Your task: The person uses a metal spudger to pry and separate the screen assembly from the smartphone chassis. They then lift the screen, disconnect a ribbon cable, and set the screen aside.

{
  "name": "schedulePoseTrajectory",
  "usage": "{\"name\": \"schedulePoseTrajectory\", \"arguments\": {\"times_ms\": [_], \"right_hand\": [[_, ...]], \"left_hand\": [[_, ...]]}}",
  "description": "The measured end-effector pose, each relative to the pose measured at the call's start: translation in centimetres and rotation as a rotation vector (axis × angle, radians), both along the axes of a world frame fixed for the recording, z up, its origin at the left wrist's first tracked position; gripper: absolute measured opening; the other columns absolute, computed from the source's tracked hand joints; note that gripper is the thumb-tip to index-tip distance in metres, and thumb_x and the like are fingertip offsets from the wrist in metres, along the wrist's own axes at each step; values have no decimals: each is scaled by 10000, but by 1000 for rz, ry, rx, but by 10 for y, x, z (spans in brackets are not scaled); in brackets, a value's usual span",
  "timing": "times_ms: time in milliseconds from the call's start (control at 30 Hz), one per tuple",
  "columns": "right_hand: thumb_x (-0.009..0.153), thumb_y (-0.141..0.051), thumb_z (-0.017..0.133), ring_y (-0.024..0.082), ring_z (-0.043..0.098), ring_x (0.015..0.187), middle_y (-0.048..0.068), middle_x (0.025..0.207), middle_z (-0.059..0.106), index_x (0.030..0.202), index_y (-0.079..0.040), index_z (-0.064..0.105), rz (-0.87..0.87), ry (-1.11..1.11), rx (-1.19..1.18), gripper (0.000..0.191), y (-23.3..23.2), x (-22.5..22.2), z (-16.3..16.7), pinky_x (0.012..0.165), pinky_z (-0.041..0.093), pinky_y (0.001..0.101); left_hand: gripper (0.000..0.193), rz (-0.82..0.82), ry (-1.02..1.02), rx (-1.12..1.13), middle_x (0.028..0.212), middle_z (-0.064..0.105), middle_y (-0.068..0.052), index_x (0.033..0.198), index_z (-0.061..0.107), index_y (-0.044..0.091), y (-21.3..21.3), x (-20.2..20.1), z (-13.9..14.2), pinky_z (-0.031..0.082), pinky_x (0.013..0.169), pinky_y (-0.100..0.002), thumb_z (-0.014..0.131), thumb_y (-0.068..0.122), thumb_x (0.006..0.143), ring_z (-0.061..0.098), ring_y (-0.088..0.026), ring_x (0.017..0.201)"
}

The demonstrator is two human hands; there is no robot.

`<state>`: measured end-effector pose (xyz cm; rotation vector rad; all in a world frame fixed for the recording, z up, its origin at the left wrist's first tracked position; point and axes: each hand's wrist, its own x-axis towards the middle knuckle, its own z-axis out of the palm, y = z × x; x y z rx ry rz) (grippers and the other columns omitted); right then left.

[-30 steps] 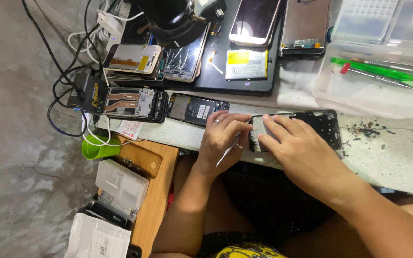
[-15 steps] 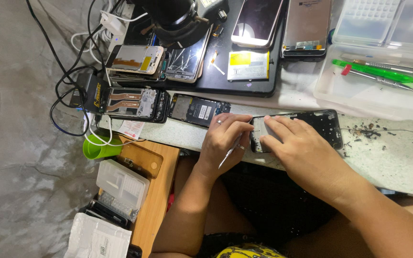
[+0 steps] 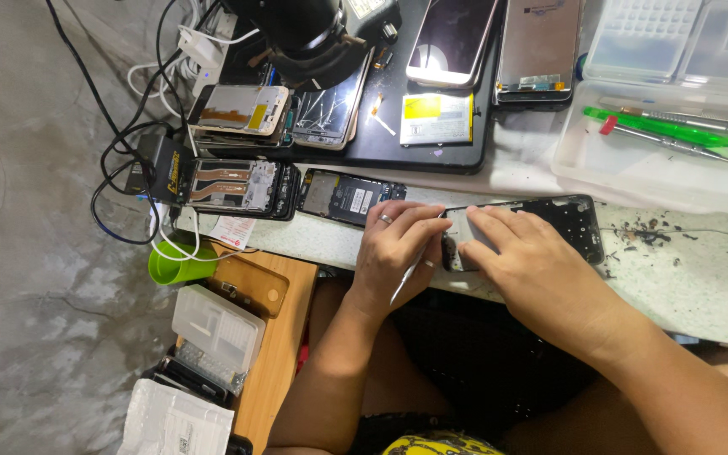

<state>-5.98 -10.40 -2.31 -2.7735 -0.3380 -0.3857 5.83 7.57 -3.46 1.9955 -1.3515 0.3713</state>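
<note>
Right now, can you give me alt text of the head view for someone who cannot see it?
Both hands work on an opened black phone frame at the bench edge: the left hand holds a thin tool, the right hand presses the frame. Other dismantled phones and cables lie alongside.

Single head-worn view, steeply downward and close over a cluttered workbench point(image 3: 701, 295) edge and lap.
</note>
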Motion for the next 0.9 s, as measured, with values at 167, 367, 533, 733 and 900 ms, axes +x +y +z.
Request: {"name": "schedulePoseTrajectory", "arguments": {"times_ms": [167,367,533,733,900], "right_hand": [[711,-5,604,340,502,1326,178,1376,567,1190,-62,656,21,43,6,485,-3,-3,3,1072,404,499],[699,-18,629,381,453,1373,138,1438,549,1227,-115,656,-6,102,-12,538,-2,-4,7,1070,386,552],[708,-43,646,383,419,1411,107,1501,511,1263,-171,655,-29,199,-63,570,0,-3,7,1049,366,625],[739,-45,638,375,397,1432,100,1519,492,1282,-175,654,-33,246,-56,559,1,0,7,1063,347,643],[753,-49,632,375,392,1436,94,1529,484,1286,-180,653,-42,266,-56,549,1,-1,7,1067,346,649]], "left_hand": [[218,-36,-31,35,1098,715,-51,1020,689,89,4,-2,4,498,982,-434,730,0,825,669,-270,1013],[204,-55,-21,66,1098,734,-58,1042,677,67,9,0,6,515,970,-414,749,-5,865,687,-269,1011],[188,-133,-28,75,1139,747,-83,1008,655,44,12,8,7,517,973,-402,768,-9,868,712,-259,1038],[262,-190,-54,117,1202,734,-102,1057,673,18,14,14,7,520,986,-397,779,-17,820,697,-265,1082],[324,-221,-55,134,1231,725,-109,1084,681,10,15,15,8,521,999,-406,778,-20,776,692,-274,1102]]}}
